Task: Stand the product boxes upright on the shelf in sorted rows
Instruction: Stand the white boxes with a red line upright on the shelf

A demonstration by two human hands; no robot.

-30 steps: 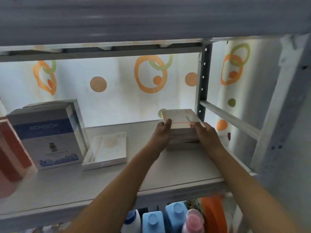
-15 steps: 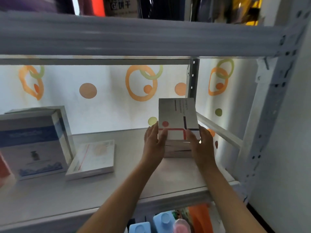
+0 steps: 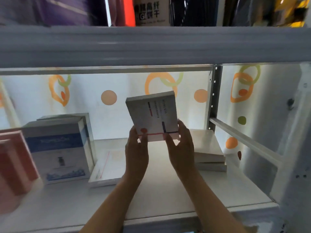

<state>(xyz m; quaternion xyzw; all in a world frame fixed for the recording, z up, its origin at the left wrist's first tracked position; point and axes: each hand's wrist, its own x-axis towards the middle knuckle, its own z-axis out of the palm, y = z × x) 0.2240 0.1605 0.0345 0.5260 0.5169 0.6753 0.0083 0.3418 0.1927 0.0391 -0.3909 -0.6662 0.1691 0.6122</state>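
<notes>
A flat white product box [image 3: 154, 116] with red and dark lines is held upright and slightly tilted above the middle of the shelf [image 3: 159, 190]. My left hand [image 3: 136, 149] grips its lower left corner and my right hand [image 3: 180, 147] grips its lower right corner. A stack of similar white boxes [image 3: 207, 150] lies flat at the right, behind my right hand. One more white box [image 3: 107, 165] lies flat left of my left arm. A blue and white box [image 3: 57, 152] stands upright on the left, with another behind it.
Red boxes [image 3: 15, 163] stand at the far left edge. A grey upper shelf beam [image 3: 151, 46] runs overhead, with packaged goods above it. A metal post [image 3: 213, 98] and a cross rail [image 3: 244, 140] close the right side. A patterned backdrop sits behind.
Both hands lifted the top box off the right-hand stack, turned it upright and carried it left toward the shelf's middle. The camera tilted upward.
</notes>
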